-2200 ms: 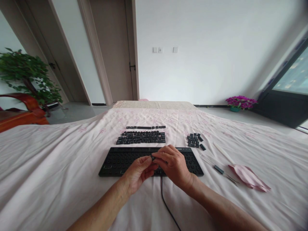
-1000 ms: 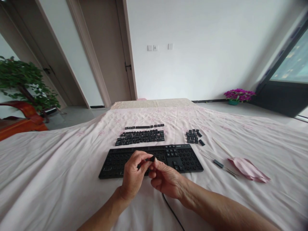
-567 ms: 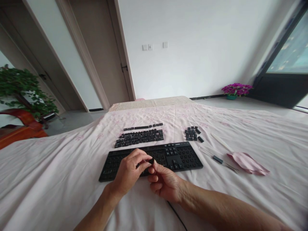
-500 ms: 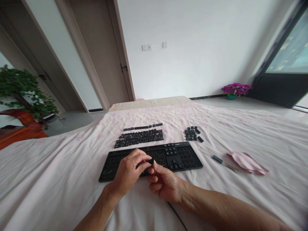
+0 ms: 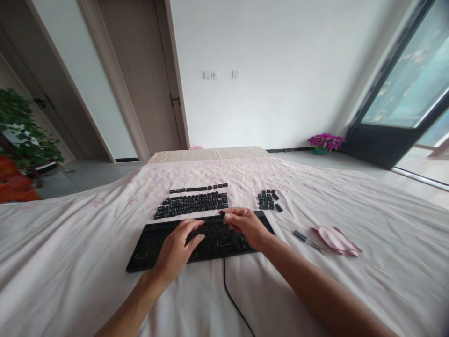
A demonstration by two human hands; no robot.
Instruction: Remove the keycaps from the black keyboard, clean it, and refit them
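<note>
A black keyboard [image 5: 213, 248] with many of its keycaps off lies before me, its cable [image 5: 231, 295] running toward me. My right hand [image 5: 243, 223] pinches a small black keycap [image 5: 222, 213] above the keyboard's far edge. Over the keyboard's left half, my left hand [image 5: 182, 243] is open, thumb and fingers apart, holding nothing. Beyond the keyboard, loose letter keycaps [image 5: 192, 203] lie in rows, with a long spacebar [image 5: 196, 189] in the row behind them. A smaller group of loose keycaps [image 5: 266, 200] sits farther right.
To the right lie a wire keycap puller [image 5: 300, 235] with a dark handle, a white stick [image 5: 304, 211] and a pink cloth [image 5: 336, 240]. Everything rests on a pale, flower-patterned cloth [image 5: 298, 290]. A potted plant with purple flowers [image 5: 326, 141] stands on the floor by the wall.
My hands have parted. The right hand has carried the keycap up toward the keyboard's far edge, and the left hand has let go and opened. The view has shifted slightly right.
</note>
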